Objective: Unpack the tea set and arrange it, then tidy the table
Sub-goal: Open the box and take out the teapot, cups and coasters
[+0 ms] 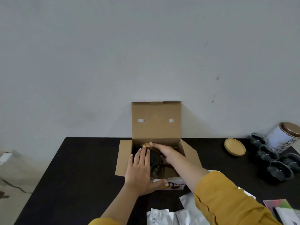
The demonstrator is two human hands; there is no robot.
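Both hands are down inside the open cardboard box point(155, 143), working at the glass teapot point(155, 161) that sits in it. The teapot looks dark through the glass, with a wooden lid point(146, 145) showing at its far end. Her left hand point(140, 169) lies flat and spread over the near side of the pot, fingers stretched out, thumb hooked over the box's front wall. The right hand point(164, 152) reaches in from the right side and curls around the pot, thumb up near the wooden lid; whether it has a firm hold I cannot tell, the fingers are hidden behind the glass. Mustard-yellow sleeves cover both forearms.

The box stands at the middle of the desk's point(81, 168) far edge, its tall back flap upright against the wall, side flaps folded out.

Off towards the far right corner lies a round wooden coaster point(234, 146). Just right of it, several small glass cups point(276, 161) cluster together, and behind them a white tea tin point(284, 137) with a gold lid leans tilted.

Along the near edge, silver foil pouches point(172, 215) lie scattered, and a colourful leaflet point(280, 208) sits by the near right corner.
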